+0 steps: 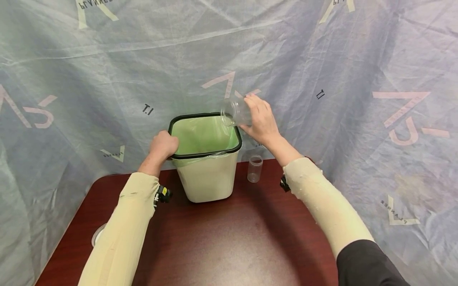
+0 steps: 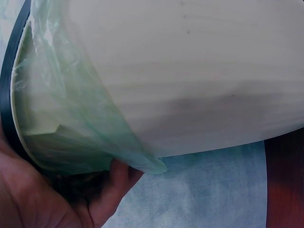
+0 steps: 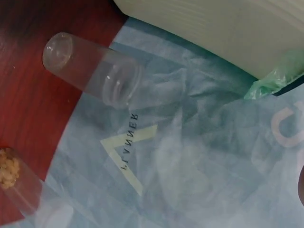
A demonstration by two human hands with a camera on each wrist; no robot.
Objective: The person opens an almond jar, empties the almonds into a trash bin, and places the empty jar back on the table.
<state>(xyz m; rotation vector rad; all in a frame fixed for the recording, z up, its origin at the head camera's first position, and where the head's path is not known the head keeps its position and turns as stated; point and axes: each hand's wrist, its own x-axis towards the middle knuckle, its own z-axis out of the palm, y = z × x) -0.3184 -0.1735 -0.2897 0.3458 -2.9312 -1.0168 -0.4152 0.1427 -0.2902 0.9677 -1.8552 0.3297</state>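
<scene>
A cream waste bin (image 1: 207, 180) with a dark rim and a green liner bag (image 1: 200, 135) stands at the back of the table. My left hand (image 1: 164, 143) grips its rim at the left; in the left wrist view the fingers (image 2: 116, 183) curl under the bag's folded edge. Over the right back corner of the rim, my right hand (image 1: 261, 121) holds a clear plastic jar (image 1: 236, 112), tipped sideways with its mouth toward the bin. No contents show in this jar. A second clear jar (image 1: 255, 170) stands upright on the table to the right of the bin.
The dark red table (image 1: 214, 238) backs onto a hanging grey-blue sheet (image 1: 161, 71). Partly behind my left sleeve lies a round, pale-rimmed item (image 1: 97, 235). The right wrist view also shows a clear container with tan bits (image 3: 8, 171) and a white end.
</scene>
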